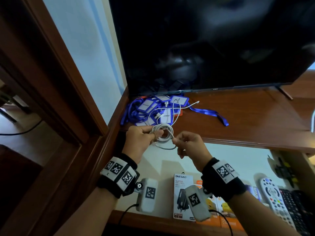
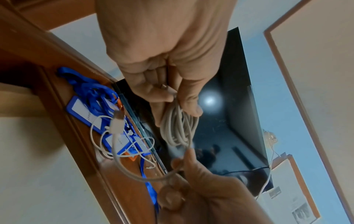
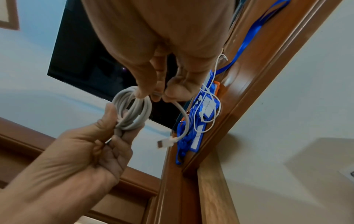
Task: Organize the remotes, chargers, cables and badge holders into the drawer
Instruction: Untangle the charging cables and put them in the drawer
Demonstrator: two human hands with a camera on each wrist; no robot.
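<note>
My left hand [image 1: 153, 133] grips a coiled white cable [image 1: 162, 133] above the open drawer [image 1: 230, 164]. My right hand [image 1: 177, 142] pinches the cable's free tail beside the coil. In the left wrist view the coil [image 2: 178, 128] hangs from the left hand [image 2: 172, 97], and the tail loops round to a white USB plug [image 2: 116, 125]. The right wrist view shows the right hand [image 3: 161, 94] on the tail, with the plug [image 3: 165, 143] dangling. Blue badge holders [image 1: 153, 108] with lanyards lie piled on the shelf top, a thin white cable [image 1: 175, 108] draped over them.
A dark TV [image 1: 204, 40] stands on the wooden shelf top behind the pile. In the drawer lie a boxed charger [image 1: 183, 193], orange boxes [image 1: 221, 218] and several remotes [image 1: 272, 196] at the right. A wooden door frame [image 1: 59, 82] runs along the left.
</note>
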